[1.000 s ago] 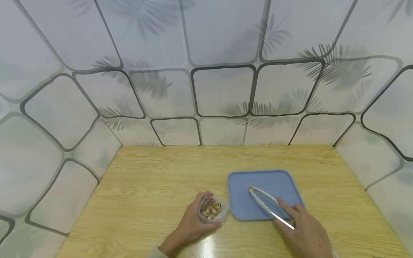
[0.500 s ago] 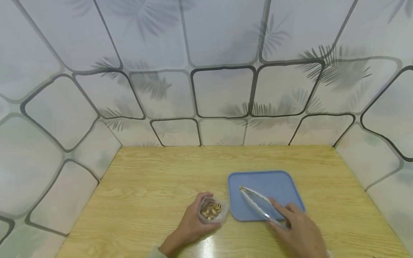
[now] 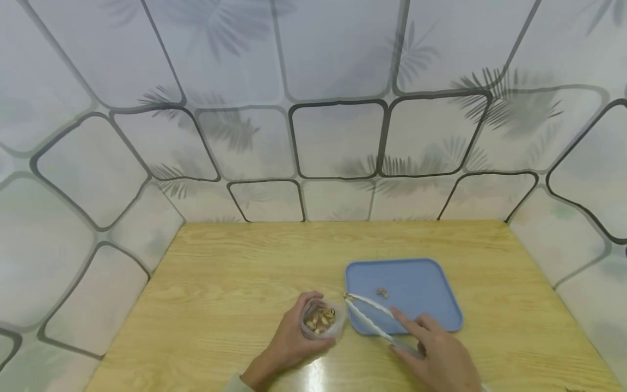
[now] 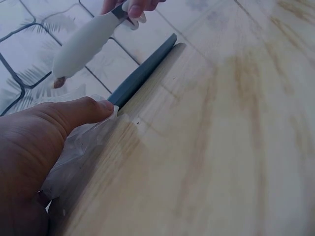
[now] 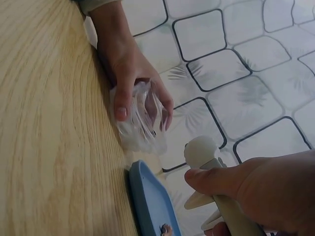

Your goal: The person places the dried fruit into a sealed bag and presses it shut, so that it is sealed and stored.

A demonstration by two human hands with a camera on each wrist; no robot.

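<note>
My left hand (image 3: 294,329) curls round a clear plastic bag (image 3: 339,321), which stands upright on the table with its mouth open. Inside lie several small yellow-brown, nut-like pieces (image 3: 318,320). My right hand (image 3: 438,351) grips white-tipped metal tongs (image 3: 374,326) between thumb and fingers. The tongs' tips pinch a small brown piece (image 4: 59,82) above the left edge of the blue tray (image 3: 421,294), just right of the bag. Another curved brown piece (image 3: 382,292) lies on the tray. In the right wrist view, the bag (image 5: 140,130) partly hides the left fingers.
The wood-grain table (image 3: 235,272) runs back to a patterned wall covering (image 3: 338,139), with more of it on both sides. The tray stands right of the bag, with a small gap between them.
My right hand has moved left with the tongs, carrying the pinched piece from mid-tray to the tray's left edge. The piece on the tray has come into view. My left hand stays still.
</note>
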